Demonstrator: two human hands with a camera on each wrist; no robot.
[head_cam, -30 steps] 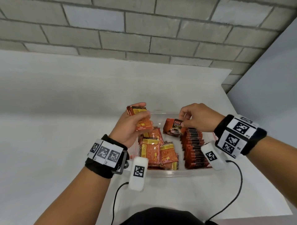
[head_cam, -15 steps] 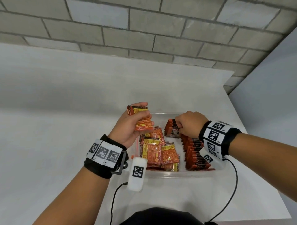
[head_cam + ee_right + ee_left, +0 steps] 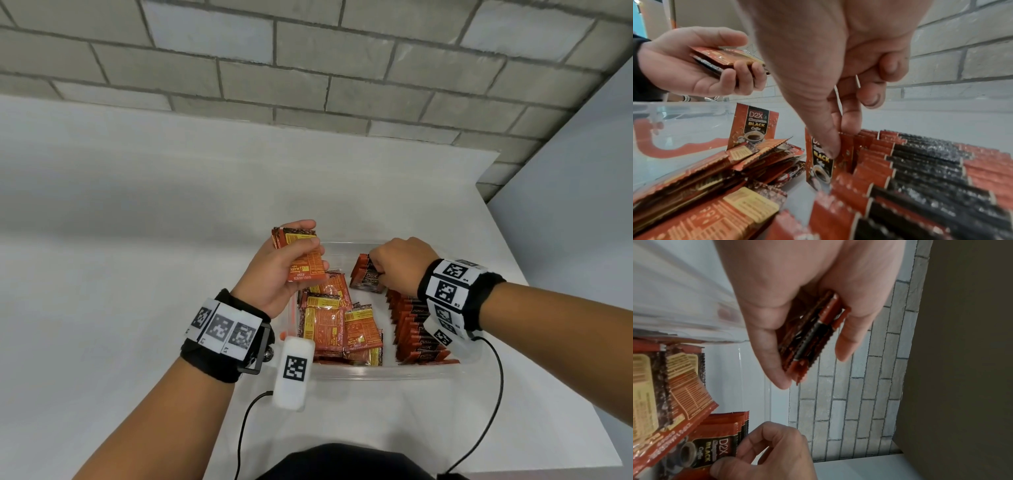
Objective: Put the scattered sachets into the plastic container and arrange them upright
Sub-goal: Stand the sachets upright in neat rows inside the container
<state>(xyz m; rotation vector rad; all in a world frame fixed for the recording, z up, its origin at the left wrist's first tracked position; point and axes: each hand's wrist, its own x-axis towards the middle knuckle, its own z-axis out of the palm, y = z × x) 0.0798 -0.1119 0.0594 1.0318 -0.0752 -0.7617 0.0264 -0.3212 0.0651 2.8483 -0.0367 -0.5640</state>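
A: What does the clear rectangular plastic container (image 3: 376, 371) hold, and where does it stand?

B: It stands on the white tabletop (image 3: 120, 274), near the edge closest to the person. Along its right wall runs an upright row of red-and-black coffee sachets (image 3: 416, 329). In its left half lies a loose pile of orange sachets with yellow label panels (image 3: 337, 325), flat and overlapping.

A: And the left hand (image 3: 274, 274)?

B: It is raised over the container's far left corner. Its grip is clamped on a small stack of orange sachets (image 3: 303, 255), thumb on one face and fingers curled over the other; the left wrist view shows the stack's crimped edges (image 3: 809, 337) between them.

A: The right hand (image 3: 399, 265)?

B: It reaches down at the far end of the upright row. Its grip is closed on a single red sachet printed "D2X Black Coffee" (image 3: 820, 164), thumb on the printed face and fingers behind, the sachet standing upright against the row's end.

A: Anything else inside the container?

B: One more printed sachet (image 3: 753, 128) stands behind the loose pile, toward the far wall.
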